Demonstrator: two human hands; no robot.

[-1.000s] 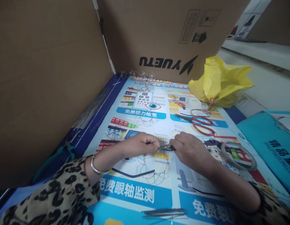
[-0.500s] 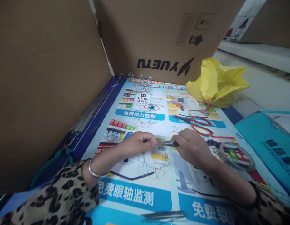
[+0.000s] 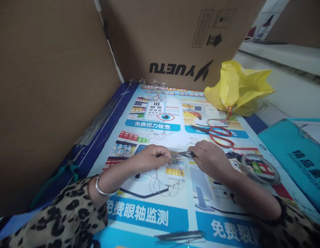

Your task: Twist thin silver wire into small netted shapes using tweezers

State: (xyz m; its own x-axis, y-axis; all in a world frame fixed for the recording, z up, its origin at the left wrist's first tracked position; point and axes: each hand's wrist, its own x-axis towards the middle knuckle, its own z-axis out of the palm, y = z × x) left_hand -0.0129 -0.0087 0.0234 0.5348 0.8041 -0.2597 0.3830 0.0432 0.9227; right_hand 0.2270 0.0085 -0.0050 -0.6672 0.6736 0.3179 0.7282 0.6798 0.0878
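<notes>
My left hand (image 3: 152, 157) is closed in a pinch on the top of a thin wire mesh piece (image 3: 167, 181) that hangs down over the printed poster (image 3: 149, 213). My right hand (image 3: 210, 159) is closed round small dark pliers (image 3: 184, 154), and their tip meets the wire right beside my left fingertips. The two hands almost touch above the middle of the poster. A silver bangle (image 3: 101, 187) sits on my left wrist, and both sleeves are leopard print.
Red-handled scissors (image 3: 218, 135) and a yellow plastic bag (image 3: 237, 88) lie behind my right hand. A coil of clear wire (image 3: 260, 168) rests to the right, near a teal bag (image 3: 296, 155). Straight wire rods (image 3: 96, 122) lie along the cardboard wall (image 3: 51, 86). More wire pieces (image 3: 180, 236) lie near me.
Both hands have shifted slightly up and left in the view while they keep their grip on the wire and pliers. The wire mesh hangs a little further left.
</notes>
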